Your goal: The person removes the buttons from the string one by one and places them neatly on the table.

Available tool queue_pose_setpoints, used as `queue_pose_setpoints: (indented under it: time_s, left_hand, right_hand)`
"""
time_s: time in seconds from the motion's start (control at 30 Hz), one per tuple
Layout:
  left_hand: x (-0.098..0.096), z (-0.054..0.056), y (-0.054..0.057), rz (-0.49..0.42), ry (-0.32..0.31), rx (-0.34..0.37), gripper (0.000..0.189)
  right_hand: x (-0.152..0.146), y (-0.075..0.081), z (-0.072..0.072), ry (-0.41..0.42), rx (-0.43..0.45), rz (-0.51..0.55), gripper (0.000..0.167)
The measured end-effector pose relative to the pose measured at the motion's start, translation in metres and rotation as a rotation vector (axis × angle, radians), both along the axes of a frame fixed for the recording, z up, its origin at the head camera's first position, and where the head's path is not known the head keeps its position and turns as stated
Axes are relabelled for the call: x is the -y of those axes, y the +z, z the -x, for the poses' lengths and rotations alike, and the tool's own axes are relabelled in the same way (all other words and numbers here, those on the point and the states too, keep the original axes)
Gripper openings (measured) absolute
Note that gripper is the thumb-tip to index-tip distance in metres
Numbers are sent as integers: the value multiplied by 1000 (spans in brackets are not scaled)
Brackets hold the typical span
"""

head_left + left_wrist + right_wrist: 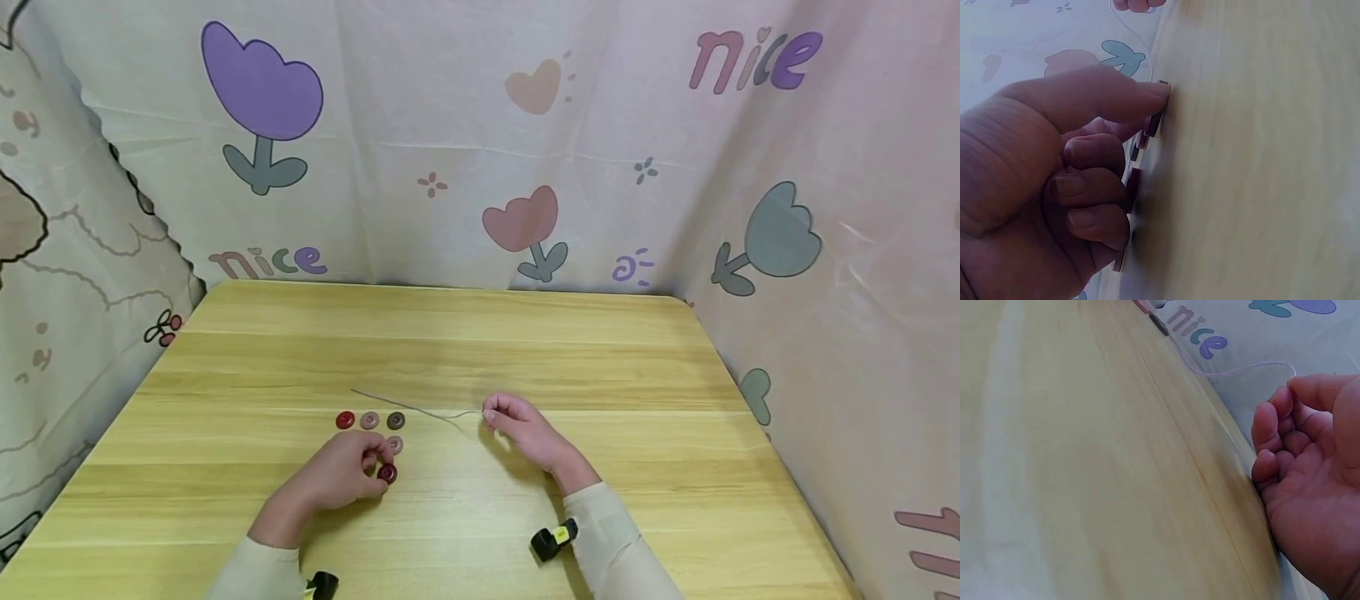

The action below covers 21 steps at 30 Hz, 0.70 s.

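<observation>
On the table, my left hand (pixel 337 475) has its thumb and index finger at the edges of a dark maroon button (pixel 387 473), pinching it. The left wrist view shows that button (pixel 1156 120) edge-on beneath the thumb, the other fingers curled in. A pinkish button (pixel 395 444) lies just beyond the index finger. Behind it is a row: a red button (pixel 345 420), a pinkish-beige button (pixel 369 420) and a dark brown button (pixel 396 421). My right hand (pixel 528 433) pinches one end of a thin cord (pixel 420 407) between thumb and index finger; its other end stretches left behind the buttons.
The wooden table (pixel 600 358) extends around both hands. A printed curtain (pixel 420 100) hangs along its back and sides. Each wrist wears a small black camera, such as the right one (pixel 553 540).
</observation>
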<state>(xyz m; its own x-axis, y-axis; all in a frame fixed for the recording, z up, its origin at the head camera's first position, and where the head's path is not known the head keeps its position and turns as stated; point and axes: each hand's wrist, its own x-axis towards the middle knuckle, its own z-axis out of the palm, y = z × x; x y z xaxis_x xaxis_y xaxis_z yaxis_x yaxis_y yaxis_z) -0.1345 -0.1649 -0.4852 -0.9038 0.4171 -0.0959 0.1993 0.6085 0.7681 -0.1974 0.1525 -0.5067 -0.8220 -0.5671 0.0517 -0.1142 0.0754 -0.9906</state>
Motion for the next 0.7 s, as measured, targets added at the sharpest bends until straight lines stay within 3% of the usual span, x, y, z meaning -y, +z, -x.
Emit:
queue_pose_setpoints:
  time_s: [0.13,0.3,0.47,0.7]
  left_hand:
    - [0,-1,2,1,18,23,27]
    - [5,-3,6,-10,84,18,31]
    - [12,-5,12,14,145,-24,33]
    - [15,-7,19,13,166,-44,28]
  right_hand:
    - [-3,2,-3,-2,-23,-29,22]
    - [-15,1,-9,-12,-30,-110,22]
    - [-40,5,-17,-27,-18,-183,23]
    - [-81,15,-20,-75,-48,-313,16]
